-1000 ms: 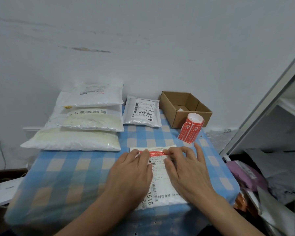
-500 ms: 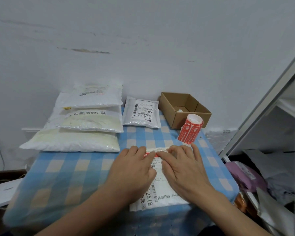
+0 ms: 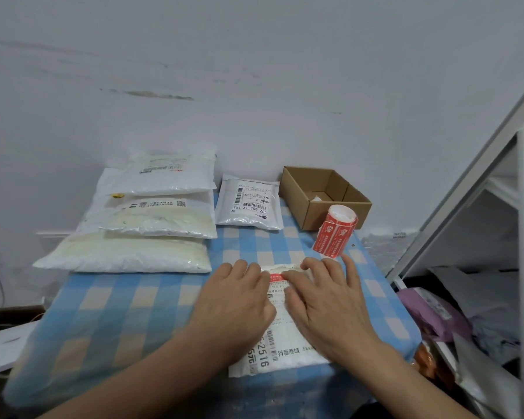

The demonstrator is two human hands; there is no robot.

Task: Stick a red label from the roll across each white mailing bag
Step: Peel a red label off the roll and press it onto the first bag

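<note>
Pressing label (image 3: 277, 277) onto far edge of bag (image 3: 286, 340) with left hand (image 3: 236, 303) and right hand (image 3: 327, 303), both flat; roll (image 3: 335, 232) just beyond, checked cloth (image 3: 118, 303) leftward.

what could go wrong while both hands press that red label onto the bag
1. The mailing bag looks wrinkled at its far edge, so the red label may crease or stick unevenly between the left hand and right hand.
2. The label roll stands near the right edge of the table, close to the right little finger; an outward sweep could knock it off.
</note>
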